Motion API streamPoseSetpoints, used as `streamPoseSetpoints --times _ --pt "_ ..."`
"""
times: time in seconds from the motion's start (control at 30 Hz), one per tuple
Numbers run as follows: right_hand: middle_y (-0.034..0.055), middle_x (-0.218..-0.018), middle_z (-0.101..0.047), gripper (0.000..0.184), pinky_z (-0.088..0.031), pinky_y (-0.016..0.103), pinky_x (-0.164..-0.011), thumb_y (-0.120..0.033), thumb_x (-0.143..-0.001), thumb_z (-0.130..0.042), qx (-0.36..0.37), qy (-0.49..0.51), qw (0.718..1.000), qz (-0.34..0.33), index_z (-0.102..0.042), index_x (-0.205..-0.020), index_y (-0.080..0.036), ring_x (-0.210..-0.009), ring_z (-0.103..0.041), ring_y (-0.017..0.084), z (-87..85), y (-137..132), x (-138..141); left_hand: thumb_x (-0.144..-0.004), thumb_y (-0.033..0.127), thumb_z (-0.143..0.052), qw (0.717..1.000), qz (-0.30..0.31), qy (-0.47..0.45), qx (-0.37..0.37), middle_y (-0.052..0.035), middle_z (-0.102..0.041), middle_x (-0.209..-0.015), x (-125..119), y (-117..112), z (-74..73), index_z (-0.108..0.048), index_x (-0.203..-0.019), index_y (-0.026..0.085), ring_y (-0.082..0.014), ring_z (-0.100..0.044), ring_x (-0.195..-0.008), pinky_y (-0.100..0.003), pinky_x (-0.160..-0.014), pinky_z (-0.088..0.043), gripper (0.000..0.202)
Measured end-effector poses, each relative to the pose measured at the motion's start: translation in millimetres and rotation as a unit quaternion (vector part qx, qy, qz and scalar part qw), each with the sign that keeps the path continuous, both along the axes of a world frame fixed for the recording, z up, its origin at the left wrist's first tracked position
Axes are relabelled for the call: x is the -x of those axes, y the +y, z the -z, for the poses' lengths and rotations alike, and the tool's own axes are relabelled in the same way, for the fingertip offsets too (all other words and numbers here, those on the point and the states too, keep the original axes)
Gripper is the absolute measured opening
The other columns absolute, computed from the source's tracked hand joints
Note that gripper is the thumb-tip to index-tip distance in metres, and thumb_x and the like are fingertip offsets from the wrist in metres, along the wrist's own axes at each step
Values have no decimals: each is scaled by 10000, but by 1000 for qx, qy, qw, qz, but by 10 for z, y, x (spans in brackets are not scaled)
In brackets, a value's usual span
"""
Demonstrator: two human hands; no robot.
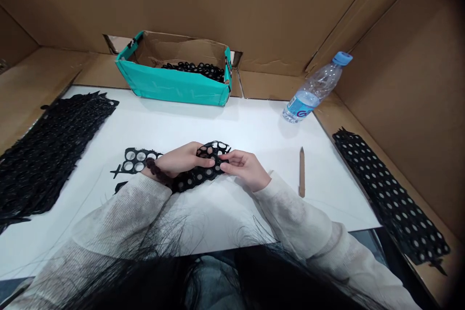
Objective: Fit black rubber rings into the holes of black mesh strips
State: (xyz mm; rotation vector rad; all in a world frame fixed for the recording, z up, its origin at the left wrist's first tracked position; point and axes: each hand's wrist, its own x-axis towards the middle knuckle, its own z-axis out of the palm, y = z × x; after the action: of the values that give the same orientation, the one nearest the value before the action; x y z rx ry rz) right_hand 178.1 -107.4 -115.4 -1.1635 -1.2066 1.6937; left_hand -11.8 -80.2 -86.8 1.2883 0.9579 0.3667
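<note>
Between my two hands is a black rubber sheet of joined rings (pixel 199 177), bent up at its right end above the white board. My left hand (pixel 187 157) grips it from the left, thumb on top, a dark hair tie round the wrist. At its right end, my right hand (pixel 240 166) pinches the edge between thumb and fingers. Part of the sheet lies hidden under my left hand and forearm. Left of that wrist, a flat piece with open round holes (pixel 135 160) rests on the board; whether it joins the held part I cannot tell.
A teal-sided cardboard box (pixel 178 86) holding loose black rings stands at the back. Stacked black sheets (pixel 54 140) lie at left; more sheets with pale dots (pixel 392 193) lie at right. A water bottle (pixel 314 91) and a thin brown pointed stick (pixel 302 174) are on the right. Cardboard walls surround the board.
</note>
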Motion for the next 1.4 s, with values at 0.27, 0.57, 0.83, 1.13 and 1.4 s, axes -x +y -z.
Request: streamPoseSetpoints --times 0.27,0.57,0.83,1.13,1.4 --pt "-7 -577 -640 236 -468 238 -536 -246 -568 -721 70 25 997 17 -638 -754 -128 -480 -577 86 -28 67 -49 -667 324 -676 1000 21 0 10 20 -618 -748 14 7 -8 -596 -780 148 -133 -534 -712 -256 -695 -384 224" --pt "-74 -544 -458 138 -358 198 -443 -237 -767 -489 -109 -31 976 184 -540 -871 -162 -428 -437 44 -10 115 -88 -681 418 -655 998 -58 34 -10 24 -607 -772 -16 10 23 -559 -784 177 -141 -541 -722 -256 -692 -396 279" --pt "-58 -631 -408 21 -275 155 -364 -203 -751 -460 -44 102 962 250 -465 -757 -184 -445 -375 31 -168 176 -183 -709 386 -616 994 47 60 -82 9 -600 -830 66 39 -35 -567 -838 176 -162 -529 -794 -252 -726 -383 251" --pt "39 -805 -614 161 -475 285 -642 -276 -846 -489 -307 -198 928 78 -621 -892 -194 -700 -560 127 -113 -129 23 -674 289 -638 998 30 45 -38 40 -533 -640 54 53 -21 -520 -661 160 -112 -470 -634 -234 -645 -359 175" --pt "86 -927 -657 313 -505 314 -627 -379 -750 -621 -223 -202 954 18 -649 -978 -167 -693 -606 156 44 -109 115 -672 316 -644 999 43 6 -20 -20 -650 -803 51 45 31 -621 -782 155 -170 -570 -777 -288 -760 -419 196"
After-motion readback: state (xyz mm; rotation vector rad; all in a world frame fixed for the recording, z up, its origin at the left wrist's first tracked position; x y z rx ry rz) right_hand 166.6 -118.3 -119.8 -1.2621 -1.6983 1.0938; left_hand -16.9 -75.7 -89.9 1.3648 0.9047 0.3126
